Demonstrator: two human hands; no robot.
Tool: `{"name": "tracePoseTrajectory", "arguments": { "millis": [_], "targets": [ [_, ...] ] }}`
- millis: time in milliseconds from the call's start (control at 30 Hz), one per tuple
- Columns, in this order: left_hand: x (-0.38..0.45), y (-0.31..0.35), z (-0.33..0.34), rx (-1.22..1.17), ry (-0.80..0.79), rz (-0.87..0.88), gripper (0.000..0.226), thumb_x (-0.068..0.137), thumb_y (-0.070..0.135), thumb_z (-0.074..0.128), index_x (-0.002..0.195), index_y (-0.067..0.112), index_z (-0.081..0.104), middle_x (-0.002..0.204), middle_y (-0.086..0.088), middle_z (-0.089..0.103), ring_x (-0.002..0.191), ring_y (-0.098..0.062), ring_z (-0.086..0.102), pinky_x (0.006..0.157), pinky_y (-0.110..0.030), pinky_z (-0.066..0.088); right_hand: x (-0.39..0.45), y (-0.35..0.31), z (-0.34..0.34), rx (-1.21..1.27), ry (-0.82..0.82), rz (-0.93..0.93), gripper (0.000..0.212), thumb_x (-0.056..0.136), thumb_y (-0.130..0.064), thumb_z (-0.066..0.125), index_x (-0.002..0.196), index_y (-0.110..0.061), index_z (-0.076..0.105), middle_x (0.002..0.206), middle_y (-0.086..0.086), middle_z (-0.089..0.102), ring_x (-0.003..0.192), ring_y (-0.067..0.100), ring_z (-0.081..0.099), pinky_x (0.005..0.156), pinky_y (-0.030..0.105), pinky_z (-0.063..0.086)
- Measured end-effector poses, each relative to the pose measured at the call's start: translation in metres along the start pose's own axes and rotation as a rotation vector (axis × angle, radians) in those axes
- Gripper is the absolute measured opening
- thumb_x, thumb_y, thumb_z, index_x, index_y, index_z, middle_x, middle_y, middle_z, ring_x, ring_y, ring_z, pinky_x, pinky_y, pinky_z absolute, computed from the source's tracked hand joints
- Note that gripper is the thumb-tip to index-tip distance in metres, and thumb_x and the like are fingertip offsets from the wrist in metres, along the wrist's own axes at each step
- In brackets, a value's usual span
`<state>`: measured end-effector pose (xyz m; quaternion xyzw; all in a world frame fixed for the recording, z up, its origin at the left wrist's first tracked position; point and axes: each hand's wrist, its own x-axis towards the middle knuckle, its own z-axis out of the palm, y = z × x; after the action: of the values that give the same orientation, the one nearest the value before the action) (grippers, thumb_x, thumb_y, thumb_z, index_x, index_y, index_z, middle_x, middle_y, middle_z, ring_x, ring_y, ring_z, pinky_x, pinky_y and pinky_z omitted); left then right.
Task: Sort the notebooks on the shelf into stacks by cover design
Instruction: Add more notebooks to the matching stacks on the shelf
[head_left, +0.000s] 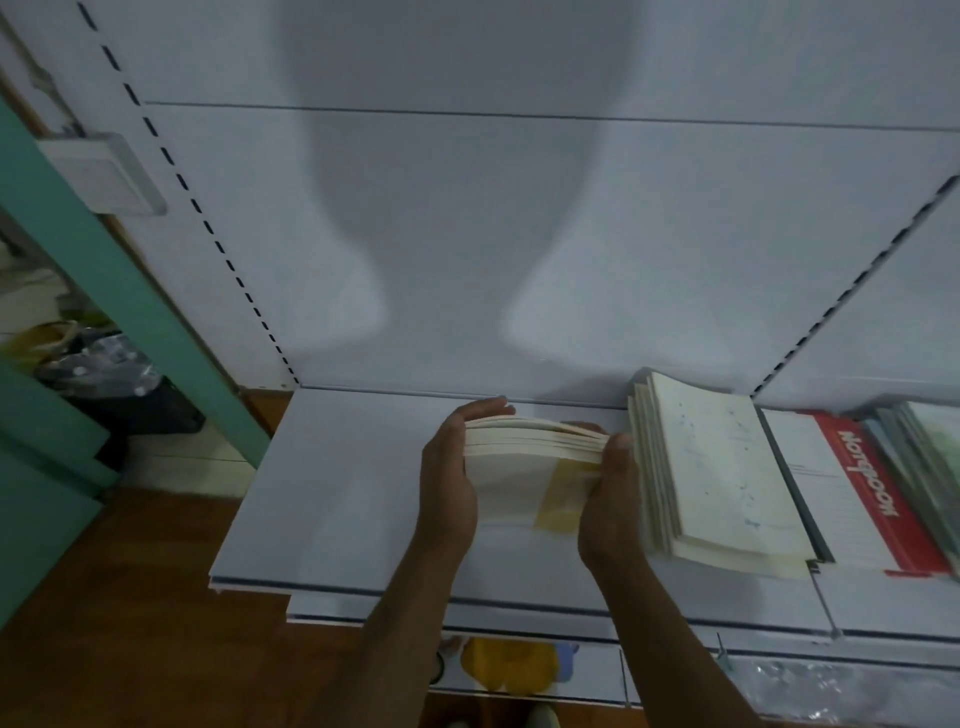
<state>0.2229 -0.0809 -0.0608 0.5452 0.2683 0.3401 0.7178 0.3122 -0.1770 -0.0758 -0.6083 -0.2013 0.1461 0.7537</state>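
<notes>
A small stack of cream notebooks (524, 467) with a yellowish patch on the cover stands tilted on the white shelf (337, 493). My left hand (449, 478) grips its left side and my right hand (610, 499) grips its right side, thumb on the top edge. Just to the right lies a taller pile of pale speckled-cover notebooks (727, 467). Beside that sit a white and red notebook (857, 499) with lettering on its red band, and greenish notebooks (930, 457) at the frame's right edge.
The white back panel (467, 234) rises behind the shelf, with slotted uprights on both sides. A teal frame (104, 270) and dark bags (114, 379) stand at the left. A lower shelf holds a yellow item (509, 665).
</notes>
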Motion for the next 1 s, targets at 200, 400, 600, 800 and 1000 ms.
{"name": "tracePoseTrajectory", "arguments": {
  "millis": [200,400,600,800,1000],
  "targets": [
    [0.005,0.001,-0.006,-0.007,0.010,-0.055,0.054,0.079,0.062,0.035,0.102,0.031,0.073,0.112,-0.006,0.070,0.105,-0.033,0.063,0.089,-0.054,0.050,0.001,0.000,0.008,-0.032,0.079,0.119,0.050,0.092,-0.054,0.030,0.079,-0.019,0.063,0.070,-0.005,0.067,0.068,0.007,0.064,0.064,0.026,0.051],
    [0.005,0.006,-0.002,-0.058,-0.002,-0.058,0.053,0.083,0.059,0.035,0.101,0.027,0.073,0.111,-0.008,0.071,0.105,-0.036,0.063,0.089,-0.050,0.050,-0.003,-0.008,0.009,-0.019,0.142,0.090,0.044,0.096,-0.044,0.032,0.073,-0.022,0.062,0.064,-0.007,0.064,0.064,0.005,0.061,0.064,0.029,0.047],
    [-0.002,-0.006,-0.001,-0.121,0.064,-0.093,0.058,0.075,0.067,0.037,0.103,0.027,0.070,0.108,-0.007,0.069,0.101,-0.033,0.062,0.079,-0.041,0.051,-0.004,-0.002,0.000,-0.050,0.061,0.059,0.064,0.076,-0.082,0.034,0.093,-0.027,0.065,0.085,-0.004,0.068,0.082,0.014,0.064,0.070,0.034,0.053],
    [-0.008,-0.019,0.000,-0.142,0.129,-0.170,0.061,0.098,0.054,0.014,0.108,0.024,0.067,0.107,-0.013,0.069,0.097,-0.031,0.064,0.074,-0.035,0.054,-0.014,-0.004,-0.002,0.101,0.134,0.186,0.062,0.093,-0.066,0.020,0.094,-0.023,0.065,0.083,-0.003,0.069,0.082,0.010,0.064,0.074,0.025,0.050],
    [-0.011,-0.016,0.005,-0.187,0.162,-0.328,0.053,0.100,0.049,0.020,0.090,0.024,0.065,0.084,-0.004,0.068,0.077,-0.020,0.061,0.065,-0.029,0.046,-0.019,-0.012,0.002,0.171,0.268,0.444,0.039,0.103,-0.033,0.027,0.083,-0.023,0.058,0.080,-0.001,0.060,0.079,0.013,0.055,0.066,0.023,0.042]
  ]
}}
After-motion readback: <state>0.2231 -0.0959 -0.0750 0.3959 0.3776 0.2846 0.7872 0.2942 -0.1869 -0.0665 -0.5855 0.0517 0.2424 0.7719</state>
